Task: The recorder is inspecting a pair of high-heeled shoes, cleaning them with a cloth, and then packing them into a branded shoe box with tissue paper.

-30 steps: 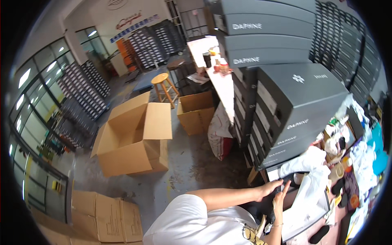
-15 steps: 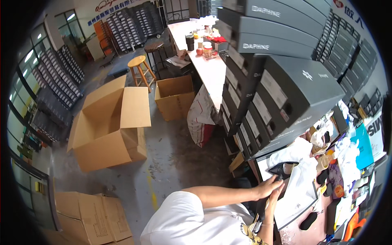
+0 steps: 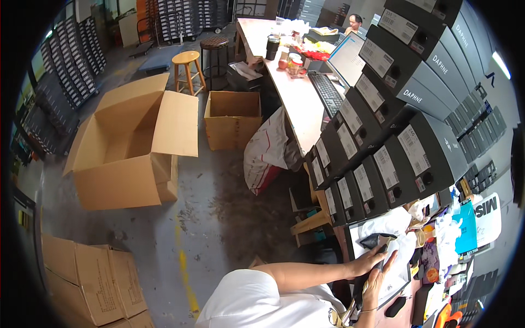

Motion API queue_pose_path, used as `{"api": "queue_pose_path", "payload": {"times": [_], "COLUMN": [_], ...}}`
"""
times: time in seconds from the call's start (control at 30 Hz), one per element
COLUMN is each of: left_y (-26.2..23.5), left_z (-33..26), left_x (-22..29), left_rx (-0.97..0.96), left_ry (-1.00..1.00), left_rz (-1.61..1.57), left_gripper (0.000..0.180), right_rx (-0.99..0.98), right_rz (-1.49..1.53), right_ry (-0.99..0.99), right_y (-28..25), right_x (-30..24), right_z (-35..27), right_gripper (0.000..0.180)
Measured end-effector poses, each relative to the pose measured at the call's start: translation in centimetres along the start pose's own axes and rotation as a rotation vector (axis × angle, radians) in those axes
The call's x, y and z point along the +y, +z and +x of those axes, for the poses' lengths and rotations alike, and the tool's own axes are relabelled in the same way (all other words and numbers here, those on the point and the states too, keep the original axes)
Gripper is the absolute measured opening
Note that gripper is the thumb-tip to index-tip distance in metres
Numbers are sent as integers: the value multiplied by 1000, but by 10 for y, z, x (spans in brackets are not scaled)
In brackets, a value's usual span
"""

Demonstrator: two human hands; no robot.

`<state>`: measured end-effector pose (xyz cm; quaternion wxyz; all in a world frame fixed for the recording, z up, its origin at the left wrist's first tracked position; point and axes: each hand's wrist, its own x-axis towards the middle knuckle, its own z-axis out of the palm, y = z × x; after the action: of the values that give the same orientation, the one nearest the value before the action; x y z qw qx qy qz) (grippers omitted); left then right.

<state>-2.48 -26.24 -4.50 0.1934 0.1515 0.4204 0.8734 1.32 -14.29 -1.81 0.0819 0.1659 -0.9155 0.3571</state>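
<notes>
My left hand (image 3: 367, 263) and my right hand (image 3: 376, 280) are close together over the bench at lower right. Both are closed around a dark, narrow thing (image 3: 358, 288) that looks like a black shoe; fingers and forearms cover much of it. Just beyond my fingertips a black pointed shoe (image 3: 374, 240) lies on white tissue paper (image 3: 385, 223) in an open shoebox (image 3: 350, 240). More white paper (image 3: 403, 247) drapes beside my right hand. A small black oval piece (image 3: 395, 307) rests on the bench near my right wrist.
Dark grey shoeboxes (image 3: 418, 158) rise in tall stacks past the bench. Beyond stand a table (image 3: 298, 101) with a keyboard (image 3: 326, 93) and monitor (image 3: 348, 54), plus a seated person (image 3: 354, 23). Cartons (image 3: 117, 180), a stool (image 3: 187, 59) and a white sack (image 3: 266, 150) occupy the floor.
The view has turned, so the shoeboxes and table appear shifted and the monitor and another person have come into sight. My hands stay together around the dark thing, a little nearer the white paper.
</notes>
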Motion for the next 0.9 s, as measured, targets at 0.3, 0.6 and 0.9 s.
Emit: {"api": "queue_pose_path", "payload": {"times": [0.3, 0.6, 0.9], "left_y": [4, 9, 73], "left_z": [9, 36, 15], "left_x": [-24, -37, -29], "left_rx": [-24, 126, 142], "left_ry": [-60, -258, -109], "left_rz": [86, 235, -175], "left_gripper": [80, 93, 68], "right_rx": [-86, 78, 327], "right_rz": [-148, 302, 268], "right_ry": [-155, 161, 194], "right_y": [-25, -4, -28], "right_x": [-5, 30, 85], "right_z": [-33, -13, 16], "right_gripper": [79, 73, 70]}}
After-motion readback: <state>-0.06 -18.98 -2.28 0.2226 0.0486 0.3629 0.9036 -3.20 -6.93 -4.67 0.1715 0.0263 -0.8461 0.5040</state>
